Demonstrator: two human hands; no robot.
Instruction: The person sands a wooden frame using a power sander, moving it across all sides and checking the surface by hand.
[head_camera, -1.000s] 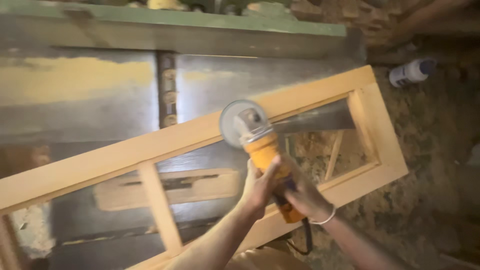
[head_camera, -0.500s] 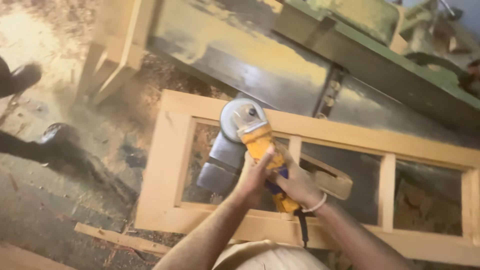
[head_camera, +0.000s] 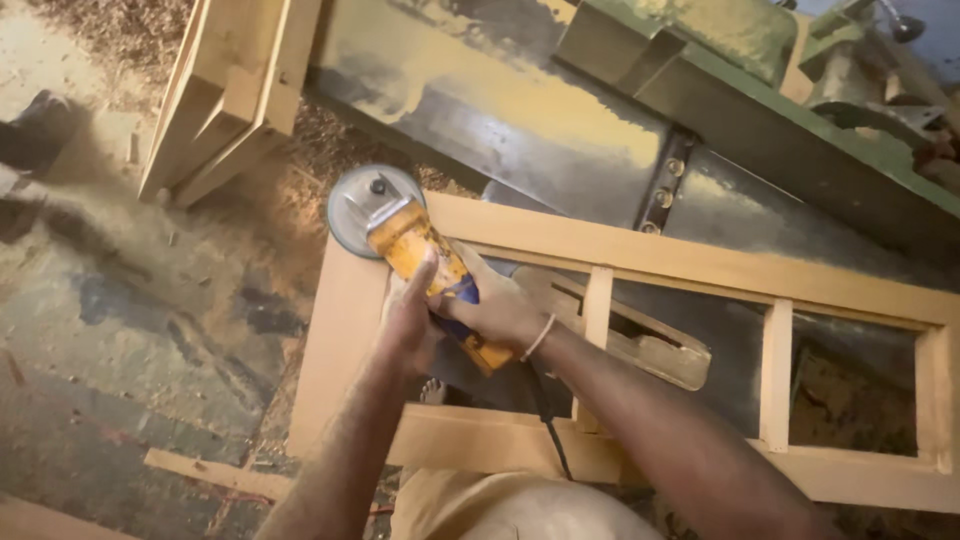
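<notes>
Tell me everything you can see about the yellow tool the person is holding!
The yellow grinder has a stubby yellow body, a grey metal head and a round flat disc at the front. It lies slanted, disc end over the upper left corner of the pale wooden frame. The left hand and right hand both wrap its body. A dark cord runs back from its rear end.

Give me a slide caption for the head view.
Both hands, left and right, hold a yellow angle grinder on the corner of a wooden frame.
</notes>
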